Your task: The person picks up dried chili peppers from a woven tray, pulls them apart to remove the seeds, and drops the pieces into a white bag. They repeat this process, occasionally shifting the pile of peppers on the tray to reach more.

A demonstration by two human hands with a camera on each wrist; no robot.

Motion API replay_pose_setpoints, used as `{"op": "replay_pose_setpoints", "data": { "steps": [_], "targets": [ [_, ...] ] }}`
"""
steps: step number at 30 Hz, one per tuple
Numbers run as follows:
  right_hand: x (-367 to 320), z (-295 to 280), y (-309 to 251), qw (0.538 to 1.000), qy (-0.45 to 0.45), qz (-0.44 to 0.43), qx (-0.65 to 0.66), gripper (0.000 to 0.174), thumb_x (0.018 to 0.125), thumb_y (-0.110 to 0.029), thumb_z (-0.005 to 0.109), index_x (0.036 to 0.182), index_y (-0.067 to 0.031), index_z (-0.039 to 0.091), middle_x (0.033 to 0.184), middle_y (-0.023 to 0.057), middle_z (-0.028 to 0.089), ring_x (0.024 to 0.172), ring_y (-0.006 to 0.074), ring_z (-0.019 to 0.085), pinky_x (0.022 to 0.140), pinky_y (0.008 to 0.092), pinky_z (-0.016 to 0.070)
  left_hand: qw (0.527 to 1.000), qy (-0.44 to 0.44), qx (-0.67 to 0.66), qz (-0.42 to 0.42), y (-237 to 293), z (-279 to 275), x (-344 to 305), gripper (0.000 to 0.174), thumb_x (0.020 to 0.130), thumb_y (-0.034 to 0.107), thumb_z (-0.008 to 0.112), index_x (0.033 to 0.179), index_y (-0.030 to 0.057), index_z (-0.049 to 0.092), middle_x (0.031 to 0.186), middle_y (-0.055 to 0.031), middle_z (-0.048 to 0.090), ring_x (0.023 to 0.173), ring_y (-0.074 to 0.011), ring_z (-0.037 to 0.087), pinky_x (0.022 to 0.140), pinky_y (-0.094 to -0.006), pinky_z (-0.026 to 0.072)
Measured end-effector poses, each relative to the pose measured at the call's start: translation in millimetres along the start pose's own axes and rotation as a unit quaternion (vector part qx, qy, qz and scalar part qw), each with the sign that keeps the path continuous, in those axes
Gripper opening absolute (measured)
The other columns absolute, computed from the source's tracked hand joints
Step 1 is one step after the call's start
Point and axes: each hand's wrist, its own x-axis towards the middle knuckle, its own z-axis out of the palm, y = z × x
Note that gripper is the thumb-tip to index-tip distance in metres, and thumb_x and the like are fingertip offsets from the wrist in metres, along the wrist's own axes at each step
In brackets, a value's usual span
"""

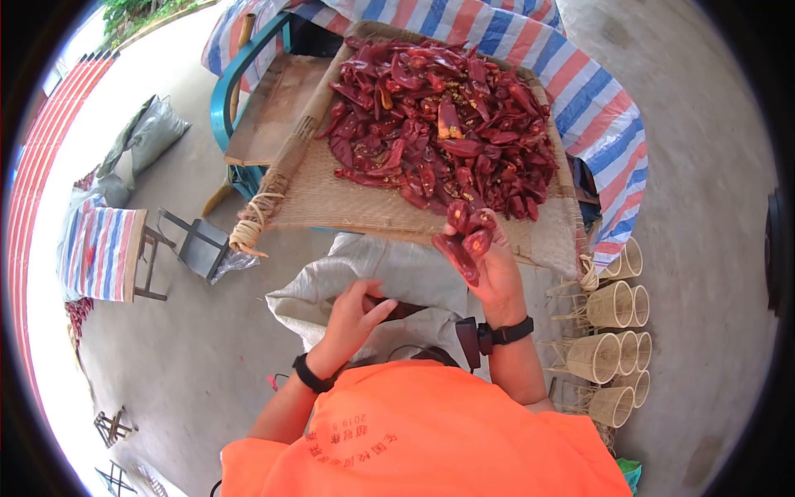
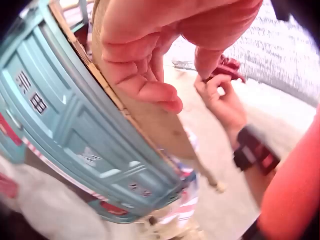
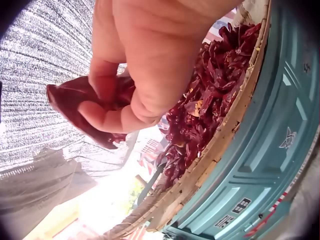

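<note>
My right hand [image 1: 499, 273] grips several dried red chili peppers [image 1: 458, 253] in front of the near edge of a woven tray [image 1: 319, 199]. In the right wrist view, the fingers curl round a wrinkled dark red pepper [image 3: 72, 102]. A broad pile of the same red peppers [image 1: 447, 124] covers much of the tray. Over the mouth of a white woven sack [image 1: 406, 269] hovers my left hand [image 1: 348, 319]. Its fingers hang loosely bent with nothing between them in the left wrist view. Part of the sack's opening is hidden behind this hand.
The tray rests on a teal three-wheeled cart [image 2: 100, 130], beside striped plastic sheeting [image 1: 609, 124]. Several wicker baskets [image 1: 609, 306] stand at the right. A small dark stool [image 1: 199, 244] and a tied grey sack [image 1: 157, 132] are on the concrete floor at the left.
</note>
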Motion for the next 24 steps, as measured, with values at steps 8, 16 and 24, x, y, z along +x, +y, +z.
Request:
{"op": "replay_pose_setpoints", "data": {
  "steps": [8, 16, 24],
  "targets": [
    [3.3, 5.4, 22.5, 0.986, -0.023, 0.025, -0.165, 0.022, 0.080, 0.009, 0.061, 0.094, -0.0077, 0.055, 0.109, 0.0094, 0.061, 0.099, 0.0203, 0.061, 0.086, 0.0344, 0.0518, 0.934, -0.053, -0.341, -0.095, 56.7, 11.0, 42.2, 0.026, 0.093, 0.023, 0.064, 0.108, 0.0042, 0.055, 0.089, -0.0008, 0.061, 0.073, -0.0054, 0.054, 0.066, -0.0211, 0.0445],
    [2.8, 6.7, 15.5, 0.996, -0.051, 0.020, -0.076, 0.026, 0.084, 0.005, 0.056, 0.106, -0.0093, 0.057, 0.112, 0.0099, 0.063, 0.099, 0.0214, 0.062, 0.078, 0.0312, 0.0499, 0.914, -0.034, -0.402, -0.026, 75.1, 6.1, 20.3, 0.015, 0.090, 0.008, 0.065, 0.101, 0.0040, 0.056, 0.087, 0.0011, 0.057, 0.073, -0.0053, 0.052, 0.070, -0.0200, 0.0426],
    [-0.6, 0.5, 11.6, 0.997, -0.036, 0.026, -0.068, 0.026, 0.089, 0.001, 0.054, 0.113, -0.0083, 0.057, 0.112, 0.0107, 0.064, 0.099, 0.0254, 0.063, 0.068, 0.0333, 0.0480, 0.994, 0.004, -0.099, 0.049, 50.7, -7.5, 7.8, 0.016, 0.083, 0.000, 0.067, 0.097, 0.0050, 0.062, 0.090, -0.0029, 0.052, 0.071, -0.0098, 0.059, 0.063, -0.0220, 0.0461]
  ]
}}
